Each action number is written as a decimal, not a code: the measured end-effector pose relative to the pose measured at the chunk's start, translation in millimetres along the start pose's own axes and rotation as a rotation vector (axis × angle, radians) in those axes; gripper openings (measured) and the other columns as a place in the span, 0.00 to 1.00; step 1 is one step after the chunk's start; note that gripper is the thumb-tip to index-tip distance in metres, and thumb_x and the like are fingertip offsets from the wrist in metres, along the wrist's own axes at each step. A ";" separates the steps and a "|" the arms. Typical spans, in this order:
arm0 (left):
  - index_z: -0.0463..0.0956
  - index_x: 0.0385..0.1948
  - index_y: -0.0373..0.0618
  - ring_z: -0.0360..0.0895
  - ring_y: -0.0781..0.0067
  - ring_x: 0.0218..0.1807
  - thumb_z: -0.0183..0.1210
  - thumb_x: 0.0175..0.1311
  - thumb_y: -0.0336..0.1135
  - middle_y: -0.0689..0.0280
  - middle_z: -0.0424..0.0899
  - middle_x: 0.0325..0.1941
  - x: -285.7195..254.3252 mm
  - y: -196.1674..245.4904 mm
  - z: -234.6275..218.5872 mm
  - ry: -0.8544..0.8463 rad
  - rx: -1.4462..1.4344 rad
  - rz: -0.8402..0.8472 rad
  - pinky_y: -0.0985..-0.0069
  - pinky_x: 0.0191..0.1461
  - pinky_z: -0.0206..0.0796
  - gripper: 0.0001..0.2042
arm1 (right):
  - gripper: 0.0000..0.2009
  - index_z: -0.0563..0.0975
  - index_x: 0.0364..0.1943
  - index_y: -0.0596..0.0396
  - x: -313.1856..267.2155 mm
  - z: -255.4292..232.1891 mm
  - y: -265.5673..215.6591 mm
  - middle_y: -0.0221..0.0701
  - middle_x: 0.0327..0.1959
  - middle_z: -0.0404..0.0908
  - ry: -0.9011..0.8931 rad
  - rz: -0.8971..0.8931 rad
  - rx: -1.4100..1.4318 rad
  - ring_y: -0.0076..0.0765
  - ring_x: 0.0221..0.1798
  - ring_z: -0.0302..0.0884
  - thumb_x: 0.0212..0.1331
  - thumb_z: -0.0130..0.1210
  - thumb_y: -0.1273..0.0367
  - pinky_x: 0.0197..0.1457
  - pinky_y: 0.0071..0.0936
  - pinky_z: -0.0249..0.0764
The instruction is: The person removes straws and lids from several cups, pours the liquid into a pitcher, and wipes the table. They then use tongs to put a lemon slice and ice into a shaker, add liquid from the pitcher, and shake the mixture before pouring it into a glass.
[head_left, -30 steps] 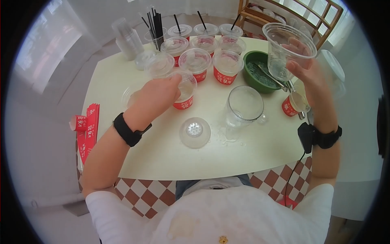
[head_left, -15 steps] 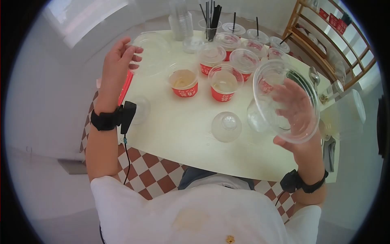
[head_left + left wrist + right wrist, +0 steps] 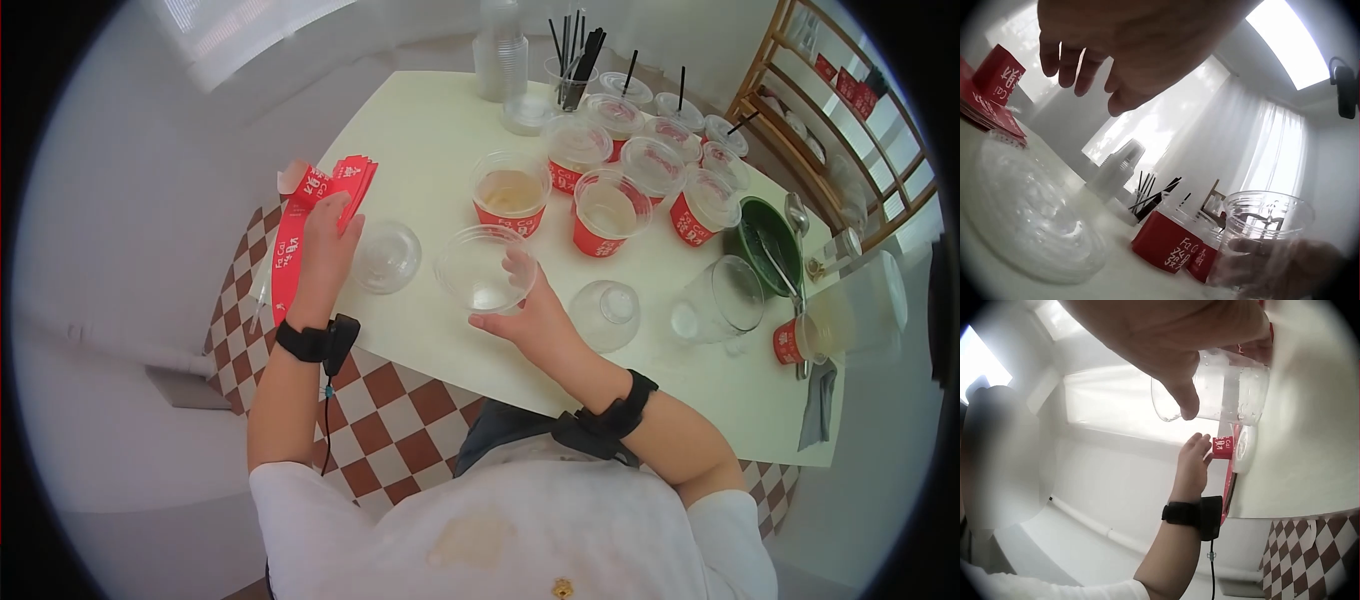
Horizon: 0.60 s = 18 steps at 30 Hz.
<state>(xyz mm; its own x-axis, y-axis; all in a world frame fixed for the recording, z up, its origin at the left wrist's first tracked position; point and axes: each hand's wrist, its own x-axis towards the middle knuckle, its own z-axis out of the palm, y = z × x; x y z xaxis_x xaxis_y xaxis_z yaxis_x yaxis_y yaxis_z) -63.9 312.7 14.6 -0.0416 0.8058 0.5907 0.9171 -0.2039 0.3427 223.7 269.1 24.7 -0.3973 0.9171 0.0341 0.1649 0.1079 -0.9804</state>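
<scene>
My right hand (image 3: 535, 325) holds a clear plastic cup (image 3: 465, 275), with thumb and fingers spread around its side, low over the middle of the table. In the right wrist view, water drops dot the wall of this cup (image 3: 1235, 394). At the left edge, my left hand (image 3: 325, 255) hovers by a stack of flat red paper cup sleeves (image 3: 287, 255), its fingers loosely extended and holding nothing. One sleeve (image 3: 312, 185) stands up as a ring on the stack. Between the hands lies a clear plastic lid (image 3: 388, 258). Just beyond the held cup is a red-sleeved cup (image 3: 510, 218) of pale liquid.
Several lidded red-sleeved cups (image 3: 655, 165) stand at the back right, near black straws (image 3: 585, 70) and stacked clear cups (image 3: 500, 65). A clear dome lid (image 3: 605, 315), a glass pitcher (image 3: 715, 300) and a green bowl (image 3: 765, 215) lie to the right.
My left hand has left the front sleeved cup and moved left to the red sleeves. My right hand has brought the clear cup from the far right down to the middle. The head view has turned left.
</scene>
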 end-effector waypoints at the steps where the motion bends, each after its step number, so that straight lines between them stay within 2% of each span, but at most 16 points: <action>1: 0.69 0.46 0.34 0.72 0.63 0.49 0.54 0.59 0.35 0.56 0.74 0.47 9.9 14.4 -1.6 -0.076 -0.098 -0.027 0.72 0.50 0.64 0.17 | 0.44 0.52 0.62 0.62 3.1 3.4 12.8 0.46 0.61 0.59 0.017 -0.026 -0.010 0.45 0.66 0.54 0.39 0.66 0.69 0.67 0.33 0.53; 3: 0.68 0.49 0.34 0.73 0.66 0.51 0.54 0.60 0.38 0.58 0.74 0.50 29.9 57.4 -3.8 -0.233 -0.288 -0.088 0.73 0.53 0.63 0.19 | 0.44 0.52 0.62 0.61 8.7 9.0 23.8 0.45 0.62 0.58 0.063 -0.073 -0.033 0.47 0.66 0.54 0.39 0.66 0.70 0.67 0.34 0.52; 5: 0.67 0.50 0.34 0.73 0.67 0.49 0.53 0.61 0.41 0.58 0.74 0.49 51.0 82.3 11.7 -0.388 -0.353 -0.135 0.73 0.52 0.63 0.20 | 0.45 0.51 0.63 0.60 14.8 12.2 27.0 0.44 0.62 0.57 0.121 -0.118 -0.063 0.50 0.65 0.53 0.38 0.66 0.71 0.67 0.35 0.52; 8: 0.66 0.51 0.34 0.74 0.69 0.46 0.52 0.61 0.44 0.59 0.75 0.47 87.9 90.6 36.4 -0.632 -0.322 -0.163 0.74 0.49 0.65 0.23 | 0.45 0.49 0.64 0.60 15.2 11.7 37.1 0.46 0.63 0.56 0.118 -0.050 -0.086 0.51 0.65 0.54 0.41 0.65 0.71 0.66 0.35 0.54; 9: 0.66 0.51 0.34 0.74 0.69 0.44 0.52 0.61 0.45 0.59 0.75 0.46 96.1 92.0 43.4 -0.717 -0.288 -0.161 0.74 0.48 0.65 0.23 | 0.45 0.48 0.64 0.60 5.8 9.3 36.3 0.47 0.63 0.55 0.103 0.034 -0.043 0.50 0.65 0.54 0.42 0.65 0.70 0.66 0.35 0.55; 11: 0.65 0.52 0.33 0.74 0.71 0.41 0.52 0.61 0.45 0.59 0.76 0.44 101.5 100.4 42.1 -0.806 -0.379 -0.252 0.75 0.44 0.67 0.25 | 0.45 0.46 0.65 0.59 -22.6 -3.9 17.9 0.48 0.63 0.54 0.080 0.202 0.047 0.49 0.64 0.55 0.44 0.64 0.70 0.64 0.34 0.57; 12: 0.65 0.52 0.33 0.74 0.72 0.40 0.51 0.61 0.45 0.59 0.76 0.43 102.8 103.2 42.0 -0.854 -0.422 -0.298 0.76 0.41 0.67 0.25 | 0.44 0.46 0.65 0.58 -31.6 -16.6 1.1 0.46 0.63 0.54 0.037 0.170 0.000 0.46 0.66 0.54 0.45 0.63 0.71 0.66 0.33 0.56; 14: 0.64 0.54 0.32 0.74 0.73 0.38 0.51 0.60 0.45 0.58 0.76 0.42 101.1 100.4 49.7 -0.863 -0.428 -0.285 0.77 0.39 0.68 0.26 | 0.44 0.45 0.66 0.56 -53.1 -45.1 -33.3 0.42 0.64 0.55 -0.055 0.110 -0.097 0.38 0.68 0.51 0.47 0.62 0.74 0.68 0.31 0.52; 17: 0.62 0.56 0.31 0.75 0.74 0.37 0.51 0.60 0.45 0.58 0.76 0.42 100.0 102.1 57.7 -0.857 -0.436 -0.298 0.78 0.36 0.68 0.28 | 0.40 0.51 0.64 0.57 -53.1 -88.9 -48.0 0.44 0.62 0.58 0.002 -0.037 -0.135 0.42 0.62 0.61 0.48 0.62 0.68 0.63 0.33 0.60; 18: 0.61 0.56 0.30 0.75 0.74 0.36 0.51 0.60 0.45 0.58 0.76 0.42 101.0 102.5 58.3 -0.849 -0.438 -0.306 0.78 0.35 0.68 0.29 | 0.38 0.54 0.63 0.57 -47.8 -102.7 -49.8 0.43 0.61 0.60 0.052 -0.059 -0.179 0.42 0.62 0.61 0.47 0.62 0.68 0.63 0.33 0.60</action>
<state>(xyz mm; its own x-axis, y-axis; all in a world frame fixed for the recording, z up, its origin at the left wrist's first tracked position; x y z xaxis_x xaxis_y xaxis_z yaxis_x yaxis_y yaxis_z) 49.1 405.7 66.8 0.2022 0.9528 -0.2266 0.6805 0.0298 0.7322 327.2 259.3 91.8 -0.3650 0.9250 0.1053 0.3026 0.2249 -0.9262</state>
